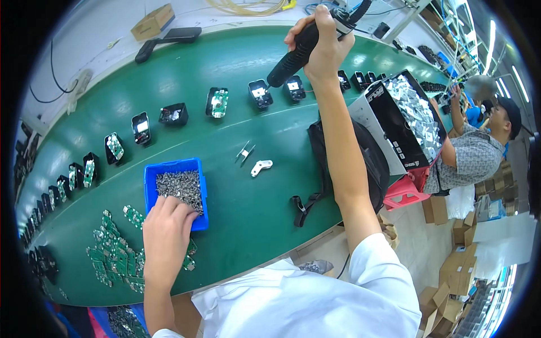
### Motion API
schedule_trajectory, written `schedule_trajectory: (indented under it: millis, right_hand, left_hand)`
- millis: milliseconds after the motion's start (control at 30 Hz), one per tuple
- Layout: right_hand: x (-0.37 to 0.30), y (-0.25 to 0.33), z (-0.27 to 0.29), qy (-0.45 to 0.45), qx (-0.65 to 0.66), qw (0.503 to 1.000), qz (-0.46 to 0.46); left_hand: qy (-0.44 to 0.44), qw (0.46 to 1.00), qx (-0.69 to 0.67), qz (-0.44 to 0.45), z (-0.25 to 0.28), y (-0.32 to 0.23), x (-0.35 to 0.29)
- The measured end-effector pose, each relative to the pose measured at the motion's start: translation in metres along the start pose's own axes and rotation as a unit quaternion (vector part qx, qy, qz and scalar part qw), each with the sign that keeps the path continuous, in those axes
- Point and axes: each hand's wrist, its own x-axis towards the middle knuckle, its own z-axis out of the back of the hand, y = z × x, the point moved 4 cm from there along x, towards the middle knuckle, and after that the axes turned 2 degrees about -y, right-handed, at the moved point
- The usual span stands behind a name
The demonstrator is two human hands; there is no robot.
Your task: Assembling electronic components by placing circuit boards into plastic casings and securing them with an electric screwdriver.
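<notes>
L fingers [176, 209] bunched @screws [181, 183]; R fingers [297, 30] rnd driver [293, 61].

The bench [242, 225] is green, the tray [204, 197] bright blue, the screws [183, 186] silver-grey. The driver [293, 62] is black, as are the cases [173, 114] and the bag [369, 158]. The boards [115, 253] are green with silver and white spots. The bracket [261, 167] is white, the stool [416, 190] red, the cartons [457, 270] brown. The wearer's shirt [304, 304] is plain white; a co-worker's cap [511, 112] is black, the co-worker's shirt [478, 158] grey with a small pattern.
</notes>
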Motion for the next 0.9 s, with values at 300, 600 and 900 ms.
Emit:
schedule_trajectory:
  millis: [300, 600, 900]
  right_hand:
    - [-0.006, -0.03, 0.003, -0.02, -0.004, 1.0, -0.006]
    - [-0.001, -0.034, 0.012, 0.013, -0.047, 0.999, 0.016]
    - [0.0, -0.046, 0.02, 0.011, -0.016, 1.0, -0.02]
  left_hand:
    - [-0.034, 0.998, -0.03, 0.034, -0.016, 0.009, 0.007]
    - [-0.048, 0.998, -0.027, 0.004, -0.016, 0.008, 0.009]
    - [-0.021, 0.999, -0.022, 0.013, -0.023, 0.008, 0.01]
